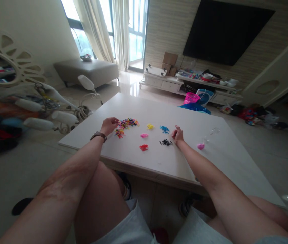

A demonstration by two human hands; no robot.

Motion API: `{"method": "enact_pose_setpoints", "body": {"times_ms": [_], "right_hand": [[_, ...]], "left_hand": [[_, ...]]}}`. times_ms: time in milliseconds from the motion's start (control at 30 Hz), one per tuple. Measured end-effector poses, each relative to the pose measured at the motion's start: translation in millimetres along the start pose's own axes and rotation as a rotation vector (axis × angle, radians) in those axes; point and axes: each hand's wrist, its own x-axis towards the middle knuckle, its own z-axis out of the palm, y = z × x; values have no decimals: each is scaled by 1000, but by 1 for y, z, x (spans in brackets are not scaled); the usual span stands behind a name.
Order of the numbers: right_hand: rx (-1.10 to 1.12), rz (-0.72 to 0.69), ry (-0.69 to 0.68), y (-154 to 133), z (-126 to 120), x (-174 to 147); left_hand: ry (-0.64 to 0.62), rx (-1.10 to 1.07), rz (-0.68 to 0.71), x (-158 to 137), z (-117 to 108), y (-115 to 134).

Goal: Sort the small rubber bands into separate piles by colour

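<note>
On the white table lies a mixed heap of small multicoloured pieces [129,123], too small to name for certain. My left hand [110,125], wearing a watch [98,136], is at its left edge, fingers curled together; whatever they pinch is hidden. My right hand [177,134] is closed, thumb uppermost, just right of a blue pile [164,129] and a black pile [166,142]. What it holds, if anything, cannot be made out. Between the hands are a yellow pile [150,126], a pink pile [144,135] and a red pile [144,147].
A pink item [200,146] and a clear plastic piece [214,130] lie on the table [184,169] to the right. A lamp with white shades [64,117] stands close to the left edge. Beyond the far edge is a pink basket [191,98].
</note>
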Motion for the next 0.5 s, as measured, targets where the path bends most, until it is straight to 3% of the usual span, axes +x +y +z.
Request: {"method": "enact_pose_setpoints", "body": {"times_ms": [333, 500], "right_hand": [[49, 7, 19, -1, 0, -2], [78, 5, 30, -1, 1, -3]], "left_hand": [[3, 49, 10, -1, 4, 7], [-24, 71, 73, -2, 6, 29]]}}
